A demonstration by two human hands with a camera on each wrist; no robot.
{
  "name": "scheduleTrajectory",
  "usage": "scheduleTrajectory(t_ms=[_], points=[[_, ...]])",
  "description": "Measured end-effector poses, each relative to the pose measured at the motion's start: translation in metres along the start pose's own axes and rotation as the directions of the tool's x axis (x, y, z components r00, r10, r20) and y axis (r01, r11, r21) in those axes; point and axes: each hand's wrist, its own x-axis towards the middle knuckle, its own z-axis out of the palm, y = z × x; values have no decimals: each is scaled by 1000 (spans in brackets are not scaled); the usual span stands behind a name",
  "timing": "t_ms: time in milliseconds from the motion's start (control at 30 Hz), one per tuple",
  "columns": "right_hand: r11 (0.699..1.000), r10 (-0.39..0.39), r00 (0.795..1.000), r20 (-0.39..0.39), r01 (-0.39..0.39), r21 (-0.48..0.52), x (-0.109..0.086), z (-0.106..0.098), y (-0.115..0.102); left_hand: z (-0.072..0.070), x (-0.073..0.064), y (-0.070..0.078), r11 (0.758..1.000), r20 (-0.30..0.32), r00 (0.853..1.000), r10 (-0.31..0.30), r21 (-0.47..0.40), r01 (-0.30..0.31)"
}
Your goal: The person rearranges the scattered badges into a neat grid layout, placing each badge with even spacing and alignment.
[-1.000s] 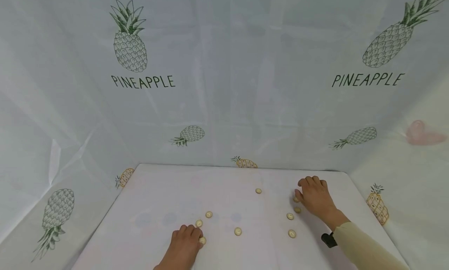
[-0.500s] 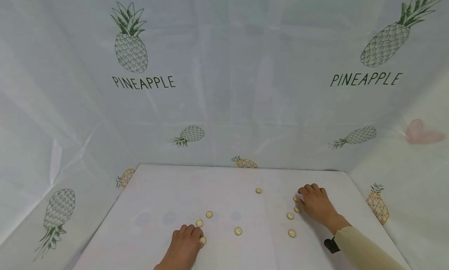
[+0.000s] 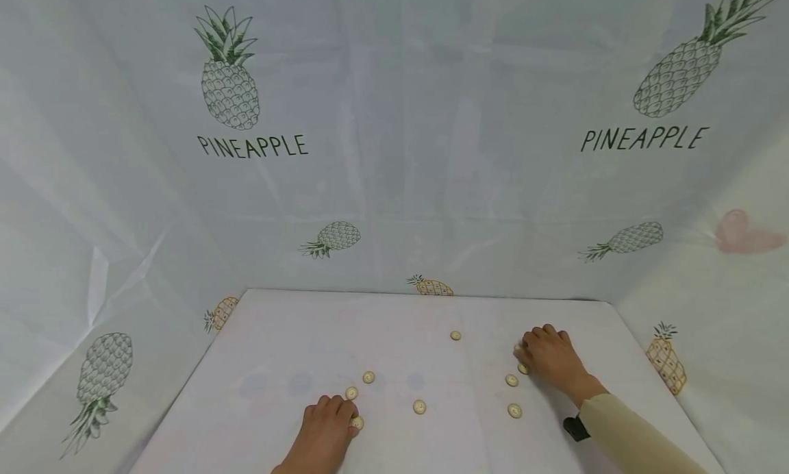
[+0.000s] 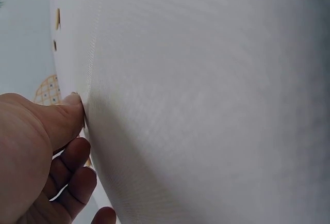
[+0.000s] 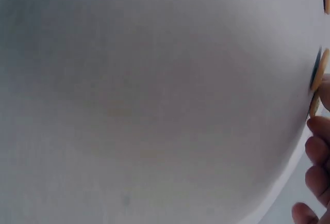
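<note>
Several small, round, pale wooden discs with marks on top lie on a white tabletop. My left hand holds one disc at front left, thumb and forefinger at its edge. Two discs lie just beyond that hand. At the right, my right hand pinches a disc, mostly covered by the fingers. A second disc sits right below that thumb; the right wrist view shows this disc overlapping the held disc.
Other discs lie at the middle, the back and the right. A pale cloth with pineapple prints hangs behind and along both sides. The right wrist wears a black band.
My right hand has come slightly nearer, and its thumb and fingers have closed together on the far right disc. The left hand keeps its place at its disc.
</note>
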Motion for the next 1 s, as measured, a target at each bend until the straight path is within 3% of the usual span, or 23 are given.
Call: scheduleTrajectory(t_ms=[133,400,567,733,1000], points=[[999,41,999,23,-42,15,1,1,-1,-2,0,0,1000,16,1000,-10,-6,11],[997,16,999,31,-18,69,3,5,-1,-3,1,1,1000,18,1000,-4,-4,4],[997,-59,997,-49,62,55,5,5,-3,0,0,0,1000,10,1000,1,-4,-1],[986,-166,979,-120,162,-40,5,6,5,0,0,0,1000,12,1000,-2,-8,2],[987,-156,987,-41,153,-53,5,4,9,1,-1,-2,1000,1,1000,2,-14,-2]])
